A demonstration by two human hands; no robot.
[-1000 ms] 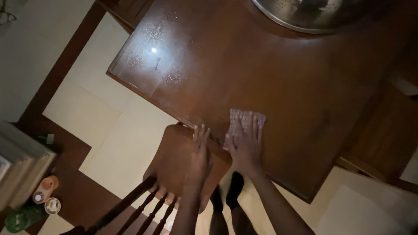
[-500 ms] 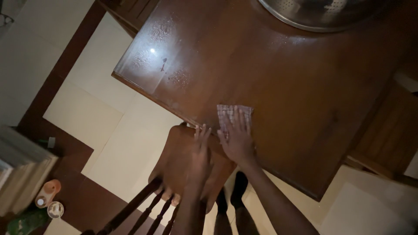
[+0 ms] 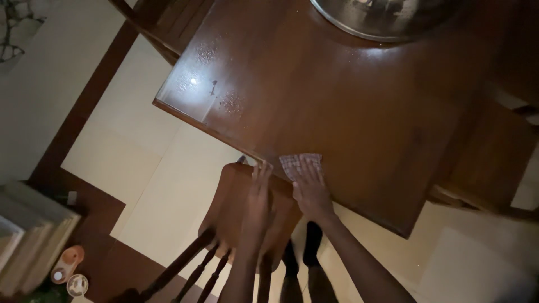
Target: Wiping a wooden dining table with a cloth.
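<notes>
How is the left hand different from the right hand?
The right hand lies flat on a checked cloth on the table; the left hand has no cloth under it. The left hand reaches over the chair, fingertips at the table edge; the right hand sits farther onto the tabletop. Both are bare and palm down.

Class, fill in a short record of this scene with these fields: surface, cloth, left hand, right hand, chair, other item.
surface: dark wooden table, glossy, wet patches near its corner
cloth: small checked cloth flat near the table edge
left hand: left hand at the table edge, above the chair
right hand: right hand pressed flat on the cloth
chair: wooden chair pushed against the table
other item: round metal tray at the far side
</notes>
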